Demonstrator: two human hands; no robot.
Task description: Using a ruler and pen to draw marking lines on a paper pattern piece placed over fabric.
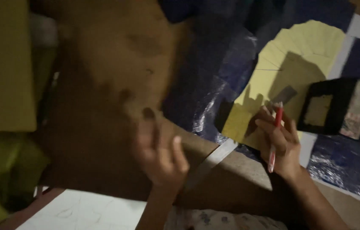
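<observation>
**Inspector A:** What did the right hand hold?

**Inspector B:** It was closed around a slim red-and-white pen, tip upward, over the lower edge of a pale yellow fan-shaped paper cut-out. That cut-out lay on crinkled dark blue plastic sheeting.

**Inspector A:** And the left hand?

**Inspector B:** Blurred. Its fingers were curled loosely and raised above a brown cardboard sheet; no object was seen in it. A flat grey metal ruler lay just beside it on the cardboard.

**Inspector A:** Packages or labels?

**Inspector B:** One small black box with a square tan panel stood right of the pen hand, a faded label on its right side, print unreadable. A white sheet with faint pencil lines lay at the bottom edge. Yellow-green material filled the left margin.
</observation>
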